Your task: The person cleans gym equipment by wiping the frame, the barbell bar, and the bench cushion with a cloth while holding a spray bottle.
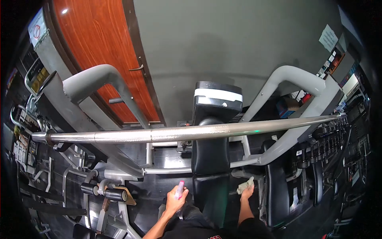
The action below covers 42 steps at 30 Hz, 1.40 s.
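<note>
My left hand is closed round a small clear bottle with a pink top, held upright left of the black padded bench. On the bench's other side, my right hand grips a pale crumpled cloth. A long metal barbell lies across the rack in front of me, above and beyond both hands. Neither hand touches the bar or the bench.
Thick grey rack frames rise at the left and right. Behind stand a wooden door and a grey wall. A dumbbell rack is at the right, and a machine with black rollers at the lower left.
</note>
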Motion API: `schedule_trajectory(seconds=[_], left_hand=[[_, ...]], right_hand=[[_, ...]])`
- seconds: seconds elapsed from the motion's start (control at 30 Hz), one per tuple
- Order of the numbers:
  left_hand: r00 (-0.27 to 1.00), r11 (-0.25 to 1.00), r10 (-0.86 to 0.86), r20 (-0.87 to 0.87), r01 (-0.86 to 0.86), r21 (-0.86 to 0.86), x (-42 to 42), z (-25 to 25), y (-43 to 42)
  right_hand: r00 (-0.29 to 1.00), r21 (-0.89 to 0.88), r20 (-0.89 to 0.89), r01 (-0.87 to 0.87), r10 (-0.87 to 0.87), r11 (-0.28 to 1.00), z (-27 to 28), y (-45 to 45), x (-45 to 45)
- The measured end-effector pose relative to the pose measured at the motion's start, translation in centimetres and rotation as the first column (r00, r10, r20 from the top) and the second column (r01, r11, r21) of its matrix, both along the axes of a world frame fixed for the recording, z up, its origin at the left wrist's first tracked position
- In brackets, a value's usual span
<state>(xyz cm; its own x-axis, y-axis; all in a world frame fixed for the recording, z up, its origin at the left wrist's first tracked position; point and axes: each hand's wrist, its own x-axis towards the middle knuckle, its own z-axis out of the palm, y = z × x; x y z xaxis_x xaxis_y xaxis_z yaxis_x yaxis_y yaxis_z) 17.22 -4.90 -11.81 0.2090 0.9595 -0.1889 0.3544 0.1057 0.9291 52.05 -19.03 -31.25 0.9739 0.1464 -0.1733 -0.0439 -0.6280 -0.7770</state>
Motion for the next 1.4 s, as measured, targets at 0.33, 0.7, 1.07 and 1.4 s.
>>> schedule_trajectory(seconds=[0.33, 0.7, 1.07, 1.4], left_hand=[[0.988, 0.987, -0.154, -0.029, 0.155, 0.028, 1.3, -0.1, -1.9], [0.941, 0.953, -0.293, -0.169, 0.302, 0.028, 0.2, -1.2, -2.8], [0.963, 0.963, -0.268, -0.015, 0.268, -0.027, -1.4, 0.4, -3.5], [0.957, 0.968, -0.251, 0.143, 0.25, 0.022, -0.8, -0.8, -4.1]], right_hand=[[0.996, 0.09, -0.02, 0.089, -0.088, 0.992, -0.9, -8.7, -8.3], [0.824, 0.51, -0.458, 0.55, -0.333, 0.661, 1.5, -5.9, -8.5], [0.799, 0.748, -0.598, 0.523, 0.072, 0.41, 1.8, -0.4, -8.6], [0.765, 0.818, -0.54, 0.381, 0.35, 0.431, 6.4, 5.3, -8.5]])
